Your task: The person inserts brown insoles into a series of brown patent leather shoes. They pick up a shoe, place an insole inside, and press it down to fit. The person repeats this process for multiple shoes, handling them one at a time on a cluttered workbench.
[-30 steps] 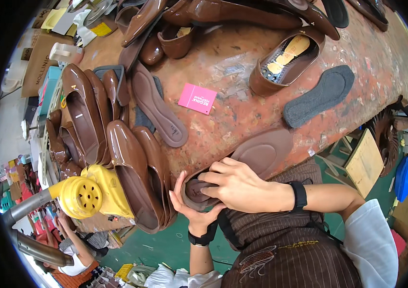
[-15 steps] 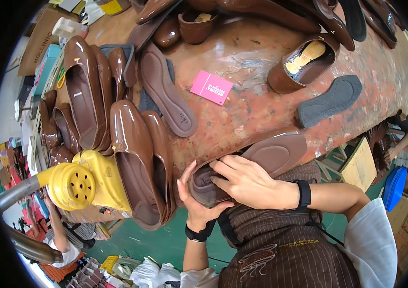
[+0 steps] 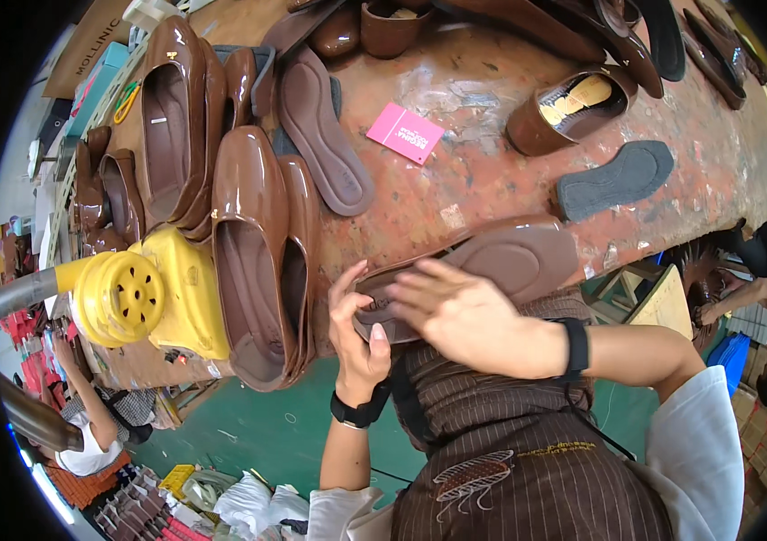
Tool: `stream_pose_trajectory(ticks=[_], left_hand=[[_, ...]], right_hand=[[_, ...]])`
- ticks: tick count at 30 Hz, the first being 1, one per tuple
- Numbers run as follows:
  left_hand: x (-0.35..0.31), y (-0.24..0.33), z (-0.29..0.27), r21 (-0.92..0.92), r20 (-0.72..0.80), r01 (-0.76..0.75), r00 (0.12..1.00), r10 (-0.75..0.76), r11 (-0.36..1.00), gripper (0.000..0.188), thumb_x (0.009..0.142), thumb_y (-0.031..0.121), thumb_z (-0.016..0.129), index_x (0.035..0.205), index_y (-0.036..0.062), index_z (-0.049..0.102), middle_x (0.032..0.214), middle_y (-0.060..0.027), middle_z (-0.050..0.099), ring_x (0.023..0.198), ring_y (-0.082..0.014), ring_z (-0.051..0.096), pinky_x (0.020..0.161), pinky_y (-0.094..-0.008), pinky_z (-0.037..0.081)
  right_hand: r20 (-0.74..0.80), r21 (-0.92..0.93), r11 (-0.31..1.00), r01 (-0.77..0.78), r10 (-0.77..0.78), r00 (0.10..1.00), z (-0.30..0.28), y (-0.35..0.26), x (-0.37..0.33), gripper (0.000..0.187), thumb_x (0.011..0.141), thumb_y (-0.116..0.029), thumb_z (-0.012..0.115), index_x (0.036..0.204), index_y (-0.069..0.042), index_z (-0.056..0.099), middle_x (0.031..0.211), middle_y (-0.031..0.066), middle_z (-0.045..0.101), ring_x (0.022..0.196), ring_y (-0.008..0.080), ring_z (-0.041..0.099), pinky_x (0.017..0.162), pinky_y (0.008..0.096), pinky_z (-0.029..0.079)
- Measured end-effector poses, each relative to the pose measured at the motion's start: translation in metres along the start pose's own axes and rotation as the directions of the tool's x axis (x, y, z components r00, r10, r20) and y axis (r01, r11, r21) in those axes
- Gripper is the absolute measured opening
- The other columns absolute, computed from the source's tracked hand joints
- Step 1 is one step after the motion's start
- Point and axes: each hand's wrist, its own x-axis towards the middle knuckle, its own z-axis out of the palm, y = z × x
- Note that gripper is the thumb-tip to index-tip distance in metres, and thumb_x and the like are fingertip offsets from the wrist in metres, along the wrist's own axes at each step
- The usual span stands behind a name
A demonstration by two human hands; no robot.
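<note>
A brown shoe lies along the front edge of the bench, against my apron. My left hand (image 3: 361,338) curves round its heel, thumb on the near side and fingers on the far side. A brown padded insole (image 3: 523,261) has its broad front part over the toe end, while its heel part sits within the shoe's heel. Over the shoe opening is my right hand (image 3: 469,316), fingers stretched out, blurred and holding nothing visible. It hides the middle of the insole.
Glossy brown shoes (image 3: 253,189) stand at left beside a yellow machine head (image 3: 181,293). Another insole (image 3: 320,126), a pink card (image 3: 404,133), a grey insole (image 3: 618,176) and a shoe (image 3: 568,113) lie farther back. People work at both sides.
My right fingers have lifted from inside the heel and straightened. My left hand keeps its place round the heel, thumb shifted upward. The view has moved slightly.
</note>
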Motion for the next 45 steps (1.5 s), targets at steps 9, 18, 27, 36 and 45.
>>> stream_pose_trajectory(ticks=[9, 18, 27, 36, 45], left_hand=[[-0.003, 0.029, 0.017, 0.102, -0.066, 0.075, 0.996, -0.068, 0.992, 0.052, 0.088, 0.030, 0.066, 0.123, 0.0044, 0.038, 0.146, -0.0315, 0.038, 0.132, -0.0445, 0.042, 0.110, -0.0536, 0.033], [-0.017, 0.080, 0.059, 0.271, 0.051, 0.129, 0.988, -0.148, 0.954, 0.100, 0.065, 0.018, 0.093, 0.143, -0.0004, 0.033, 0.132, -0.0288, 0.047, 0.119, -0.0462, 0.051, 0.101, -0.0523, 0.043], [-0.014, 0.069, 0.072, 0.275, 0.123, 0.011, 0.991, -0.046, 0.961, 0.130, 0.068, 0.031, 0.091, 0.155, 0.0012, -0.001, 0.149, -0.0324, 0.037, 0.139, -0.0482, 0.037, 0.114, -0.0671, 0.014], [-0.014, 0.070, 0.073, 0.300, 0.195, 0.080, 0.970, -0.143, 0.951, 0.134, 0.068, 0.029, 0.090, 0.154, -0.0036, -0.008, 0.150, -0.0313, 0.038, 0.143, -0.0457, 0.034, 0.118, -0.0650, 0.006], [-0.015, 0.066, 0.076, 0.324, 0.187, 0.048, 0.976, -0.113, 0.945, 0.131, 0.070, 0.028, 0.088, 0.153, -0.0054, -0.007, 0.148, -0.0327, 0.039, 0.143, -0.0453, 0.034, 0.118, -0.0630, 0.006]], right_hand=[[-0.288, 0.009, 0.994, -0.106, 0.104, 0.952, -0.033, 0.022, -0.017, 0.030, 0.073, -0.012, 0.065, 0.100, -0.001, 0.074, 0.110, 0.0141, 0.070, 0.121, 0.0305, 0.060, 0.117, 0.0527, 0.028], [-0.336, 0.424, 0.830, -0.363, 0.516, 0.788, -0.098, 0.047, 0.012, 0.036, 0.072, -0.004, 0.073, 0.106, 0.001, 0.063, 0.118, 0.0218, 0.059, 0.111, 0.0456, 0.055, 0.097, 0.0479, 0.046], [-0.312, -0.038, 0.921, -0.387, 0.357, 0.881, -0.033, 0.012, -0.029, 0.044, 0.081, -0.005, 0.056, 0.123, 0.009, 0.055, 0.129, 0.0273, 0.059, 0.124, 0.0371, 0.058, 0.118, 0.0533, 0.027], [-0.348, -0.189, 0.872, -0.451, 0.370, 0.861, -0.013, 0.022, -0.008, 0.053, 0.085, -0.009, 0.056, 0.134, 0.010, 0.050, 0.129, 0.0266, 0.057, 0.127, 0.0375, 0.053, 0.120, 0.0512, 0.024], [-0.253, -0.299, 0.838, -0.457, 0.392, 0.884, -0.013, 0.032, -0.006, 0.058, 0.088, -0.016, 0.052, 0.140, 0.008, 0.045, 0.138, 0.0296, 0.049, 0.136, 0.0393, 0.043, 0.120, 0.0559, 0.020]])
